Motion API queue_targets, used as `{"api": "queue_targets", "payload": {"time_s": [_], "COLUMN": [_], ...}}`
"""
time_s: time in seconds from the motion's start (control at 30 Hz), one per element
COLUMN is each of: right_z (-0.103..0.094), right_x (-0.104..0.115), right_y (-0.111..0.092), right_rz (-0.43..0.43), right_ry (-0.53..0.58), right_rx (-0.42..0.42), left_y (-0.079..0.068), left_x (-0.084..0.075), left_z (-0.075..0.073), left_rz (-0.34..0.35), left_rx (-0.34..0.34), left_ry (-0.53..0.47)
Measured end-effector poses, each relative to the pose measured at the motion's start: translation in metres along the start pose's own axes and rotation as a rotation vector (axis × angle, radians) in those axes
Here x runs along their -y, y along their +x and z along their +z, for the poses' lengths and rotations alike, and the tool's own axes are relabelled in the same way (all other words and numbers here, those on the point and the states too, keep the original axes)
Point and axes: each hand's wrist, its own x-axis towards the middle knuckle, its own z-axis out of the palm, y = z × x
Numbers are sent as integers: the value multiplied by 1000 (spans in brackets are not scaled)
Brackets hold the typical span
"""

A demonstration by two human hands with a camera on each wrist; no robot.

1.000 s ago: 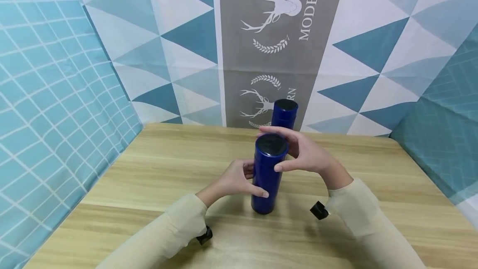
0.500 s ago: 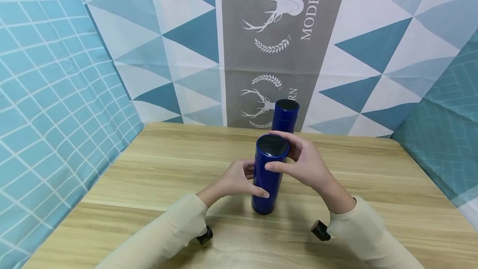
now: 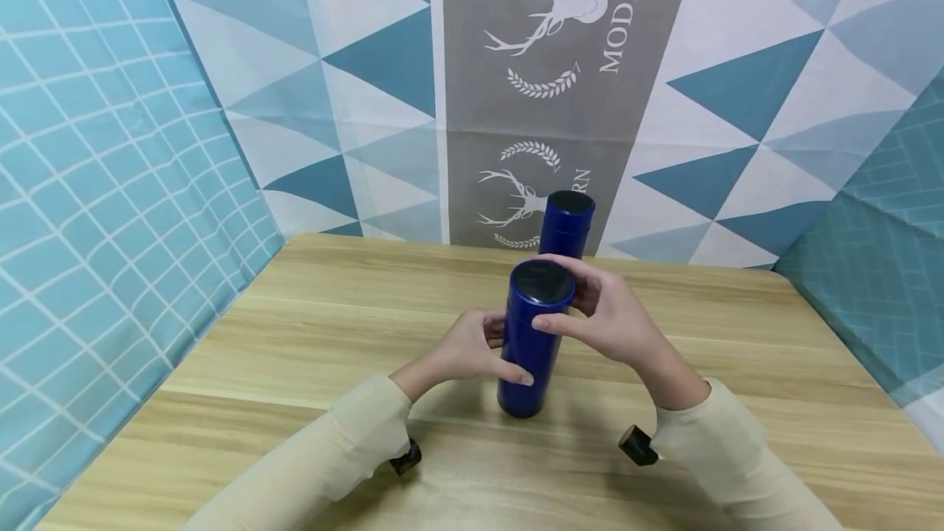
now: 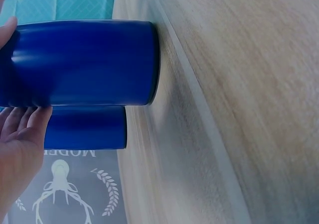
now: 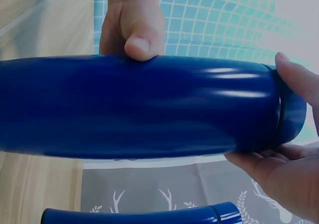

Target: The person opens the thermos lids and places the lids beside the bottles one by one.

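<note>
A tall dark blue flask [image 3: 533,342] stands upright on the wooden table [image 3: 295,334]. My left hand [image 3: 472,348] grips its body from the left, thumb across the front. My right hand [image 3: 601,314] curls round its lid [image 3: 542,285] from the right, thumb at the front. The left wrist view has the flask body [image 4: 84,62] lying across the frame with my left hand's fingers [image 4: 20,134] behind it. In the right wrist view my right hand's fingers [image 5: 294,134] wrap the lid end of the flask [image 5: 139,107]. A second blue flask [image 3: 566,224] stands just behind.
Patterned blue, white and grey cloth [image 3: 560,64] hangs close behind the table and along both sides. The second flask stands near the table's far edge, right behind my right hand. Bare wood lies left and right of the flasks.
My right hand has closed down round the lid, its wrist dropping toward me. The flask and my left hand have kept their place. The head view has tilted slightly.
</note>
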Motion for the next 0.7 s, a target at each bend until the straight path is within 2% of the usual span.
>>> {"api": "queue_targets", "payload": {"time_s": [0.4,0.7], "right_z": [-7,-17], "right_x": [-5,-10], "right_y": [5,11], "right_rz": [-51,-111], "right_ry": [63,42], "right_rx": [85,180], "left_y": [1,0], "left_x": [0,-3], "left_z": [0,1], "left_rz": [18,9], "left_rx": [5,4], "left_ry": [-16,-12]}}
